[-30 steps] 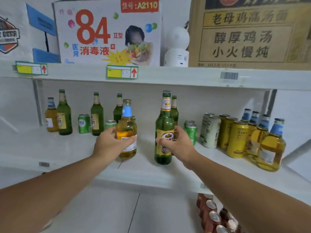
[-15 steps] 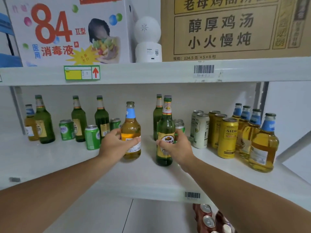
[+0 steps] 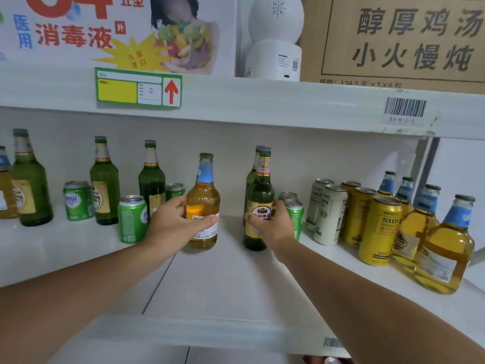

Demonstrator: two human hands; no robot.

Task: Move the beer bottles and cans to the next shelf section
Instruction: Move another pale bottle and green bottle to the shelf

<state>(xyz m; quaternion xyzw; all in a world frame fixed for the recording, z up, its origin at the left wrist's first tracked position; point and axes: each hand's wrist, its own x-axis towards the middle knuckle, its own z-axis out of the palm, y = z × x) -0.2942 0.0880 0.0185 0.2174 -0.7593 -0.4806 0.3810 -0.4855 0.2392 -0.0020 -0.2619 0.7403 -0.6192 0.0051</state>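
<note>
Hands on mid-shelf bottles: left hand [image 3: 175, 224] wraps the amber bottle [image 3: 203, 203], right hand [image 3: 273, 224] wraps the green bottle [image 3: 259, 203]; glass, probably heavy, slick and breakable, best gripped at the labelled body.

Amber bottle [image 3: 203, 206], green bottle [image 3: 259, 198], white shelf [image 3: 225, 285]

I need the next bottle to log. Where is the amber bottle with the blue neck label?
Mid-shelf, the amber bottle is gripped by the left hand, between a green can and the green bottle in the right hand.
</note>
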